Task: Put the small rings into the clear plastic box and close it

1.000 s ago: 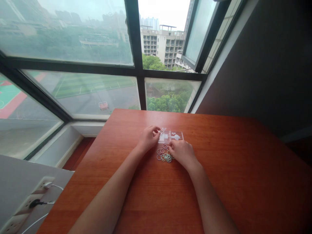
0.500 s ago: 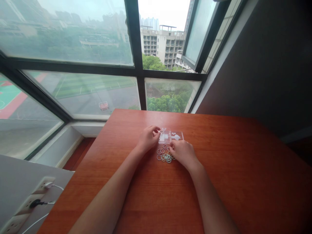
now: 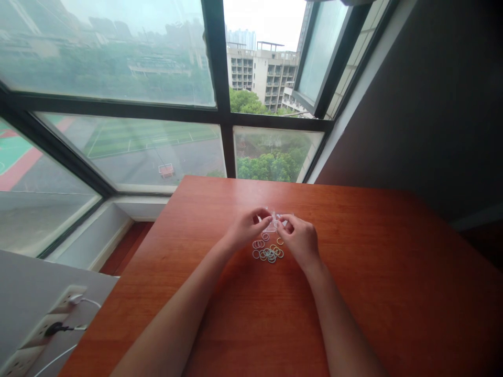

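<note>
With the clock laid on the table (image 3: 251, 324), the person at six and the loose rings (image 3: 271, 254) at its centre, the likeliest mishap is a small piece slipping from between the fingertips; the cause would be the tiny, pale, thin thing that seems to lie where both hands meet, and the narrow pinch there; the clear box (image 3: 269, 228), at about twelve and partly behind the fingers, looks light and could be nudged by a knuckle; the nearest rings could also be scattered by the right hand (image 3: 302, 238) if its curled fingers sweep low. That hand, towards two, has thumb and forefinger nearly together; whether a ring sits between them I cannot tell; the left hand (image 3: 248, 226), towards eleven, is curled in a loose pinch with a small gap, its hold likewise unclear. The rings are slim, round and pastel; pink ones (image 3: 258, 244) lie towards ten, a lone yellowish ring (image 3: 280, 244) towards one, and an overlapping cluster of pale green and yellow at the centre, all flat on the reddish wood; the box is transparent, with much of its shape hidden.
</note>
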Available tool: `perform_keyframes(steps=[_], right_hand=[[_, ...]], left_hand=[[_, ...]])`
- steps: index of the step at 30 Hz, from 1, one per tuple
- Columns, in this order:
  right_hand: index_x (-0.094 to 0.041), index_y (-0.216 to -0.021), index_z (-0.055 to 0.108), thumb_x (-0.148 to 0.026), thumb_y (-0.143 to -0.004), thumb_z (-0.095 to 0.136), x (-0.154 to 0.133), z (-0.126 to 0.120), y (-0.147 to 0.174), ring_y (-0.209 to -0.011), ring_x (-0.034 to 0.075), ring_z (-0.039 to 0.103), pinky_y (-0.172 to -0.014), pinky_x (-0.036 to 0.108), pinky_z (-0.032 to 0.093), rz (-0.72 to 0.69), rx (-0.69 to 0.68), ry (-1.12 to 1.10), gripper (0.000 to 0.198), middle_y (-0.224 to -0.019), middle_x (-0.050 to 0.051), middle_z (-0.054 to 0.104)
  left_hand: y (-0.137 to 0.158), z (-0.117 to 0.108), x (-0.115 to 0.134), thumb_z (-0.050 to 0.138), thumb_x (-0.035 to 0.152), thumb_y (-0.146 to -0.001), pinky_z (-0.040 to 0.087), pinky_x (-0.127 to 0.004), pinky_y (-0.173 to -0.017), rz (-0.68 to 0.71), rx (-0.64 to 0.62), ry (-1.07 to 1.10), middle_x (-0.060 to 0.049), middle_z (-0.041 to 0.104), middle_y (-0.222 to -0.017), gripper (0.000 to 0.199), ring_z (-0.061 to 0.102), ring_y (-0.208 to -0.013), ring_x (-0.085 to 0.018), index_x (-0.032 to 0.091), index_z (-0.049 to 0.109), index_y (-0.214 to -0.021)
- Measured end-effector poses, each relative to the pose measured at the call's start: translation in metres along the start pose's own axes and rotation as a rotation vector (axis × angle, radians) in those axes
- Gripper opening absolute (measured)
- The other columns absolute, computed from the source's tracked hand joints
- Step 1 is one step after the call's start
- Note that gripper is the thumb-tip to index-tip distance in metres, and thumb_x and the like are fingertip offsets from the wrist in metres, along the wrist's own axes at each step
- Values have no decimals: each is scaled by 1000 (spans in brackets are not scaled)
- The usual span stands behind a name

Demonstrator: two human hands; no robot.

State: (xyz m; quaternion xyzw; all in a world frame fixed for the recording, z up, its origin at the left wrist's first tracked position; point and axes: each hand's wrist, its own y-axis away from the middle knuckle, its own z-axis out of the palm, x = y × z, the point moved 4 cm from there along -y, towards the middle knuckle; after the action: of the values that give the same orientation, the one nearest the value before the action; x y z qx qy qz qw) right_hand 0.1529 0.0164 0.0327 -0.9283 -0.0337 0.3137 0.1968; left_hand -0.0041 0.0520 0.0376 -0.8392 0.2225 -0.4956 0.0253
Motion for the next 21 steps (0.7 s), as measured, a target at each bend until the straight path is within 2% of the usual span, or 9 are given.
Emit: perform_keyframes(steps=[9,15,21], right_hand=[[-21,-82,70,-32,-80,57,-1,-2,1,-52,12,50,-59,22,36,25,6,0,17,-53,-3,54],[-22,-86,71,-33,-81,55,-3,-2,1,-55,13,53,-62,22,38,47,-28,30,20,-56,-2,58],[-22,-84,70,-33,-81,55,2,-3,-1,-55,13,52,-61,22,37,58,-13,44,19,-55,-2,58]], left_hand=[[1,7,2,58,21,-79,38,-18,-51,0,-89,24,0,62,-63,12,50,-54,-8,14,68,-80],[2,9,4,54,17,-78,38,-19,-53,63,-64,0,0,61,-62,11,51,-55,-9,15,64,-75],[1,7,-2,56,17,-76,37,-19,-52,67,-13,-56,1,59,-61,8,50,-55,-8,15,61,-71]])
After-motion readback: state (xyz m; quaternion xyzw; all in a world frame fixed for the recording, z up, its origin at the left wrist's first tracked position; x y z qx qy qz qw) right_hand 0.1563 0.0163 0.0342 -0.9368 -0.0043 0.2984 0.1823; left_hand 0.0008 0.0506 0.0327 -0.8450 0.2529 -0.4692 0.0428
